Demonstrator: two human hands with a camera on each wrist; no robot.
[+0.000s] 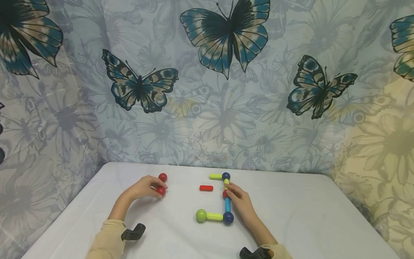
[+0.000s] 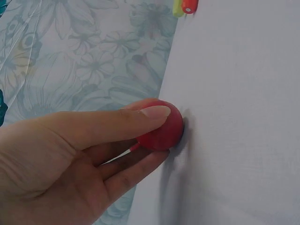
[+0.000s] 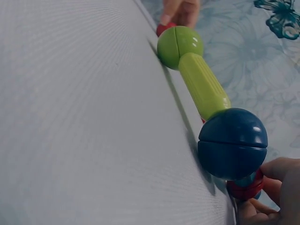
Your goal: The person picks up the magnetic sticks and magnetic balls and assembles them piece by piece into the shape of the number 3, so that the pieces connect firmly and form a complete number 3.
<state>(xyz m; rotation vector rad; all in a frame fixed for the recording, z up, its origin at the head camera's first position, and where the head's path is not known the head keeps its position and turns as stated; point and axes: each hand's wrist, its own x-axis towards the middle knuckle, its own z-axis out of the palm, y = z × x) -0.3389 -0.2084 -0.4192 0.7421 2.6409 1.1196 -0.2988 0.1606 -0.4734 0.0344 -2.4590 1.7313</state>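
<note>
My left hand (image 1: 145,188) pinches a red ball (image 2: 161,126) between thumb and fingers, on or just above the table. Just behind it lies a second red ball (image 1: 163,177). My right hand (image 1: 240,201) grips the red ball (image 1: 225,194) in the middle of a joined row of rods and balls. From that ball a blue rod (image 1: 228,205) runs to the near dark blue ball (image 1: 228,218), where a yellow-green rod (image 3: 204,84) leads to a green ball (image 3: 180,47). Beyond, a short yellow-green rod reaches the far dark blue ball (image 1: 226,176), which bears another yellow-green rod (image 1: 215,176).
A loose red rod (image 1: 206,188) lies on the white table (image 1: 297,212), between the two hands. Behind the table hangs a butterfly-patterned cloth (image 1: 223,118). Each wrist wears a black strap mount (image 1: 133,232).
</note>
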